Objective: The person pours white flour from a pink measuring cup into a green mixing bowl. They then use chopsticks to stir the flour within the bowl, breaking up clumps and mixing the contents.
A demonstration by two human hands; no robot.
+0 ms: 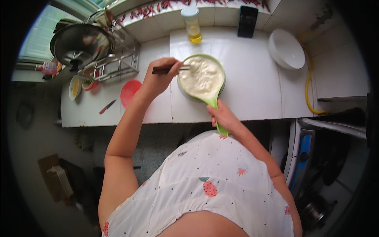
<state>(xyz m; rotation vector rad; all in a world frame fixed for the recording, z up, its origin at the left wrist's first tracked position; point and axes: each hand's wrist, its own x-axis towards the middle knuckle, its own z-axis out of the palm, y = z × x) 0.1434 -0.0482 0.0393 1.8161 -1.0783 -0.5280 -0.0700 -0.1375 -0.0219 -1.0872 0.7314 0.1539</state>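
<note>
My left hand point(161, 75) grips a pair of dark chopsticks point(184, 67) with light metal-looking ends. Their tips reach into a thick, lumpy, cream-coloured mixture point(202, 78). The mixture fills a round vessel with a light green rim point(222, 66) and a long green handle point(221, 128). Around that handle, close to the counter's front edge, the fingers of my right hand point(225, 116) are closed. A greyish edge shows below the green rim; whether it is a separate bowl I cannot tell. Left of the vessel, partly behind my left forearm, is a red round bowl or basin point(129, 92).
The white tiled counter point(251, 97) carries a knife point(107, 107), small bowls point(75, 88), a metal rack point(118, 65), a wok-like dark pan point(81, 44), a lidded glass jar point(194, 28) with yellow liquid, a leaning phone point(247, 21), a white bowl point(286, 49) and a yellow hose point(309, 86). Red chilies point(148, 11) line the ledge.
</note>
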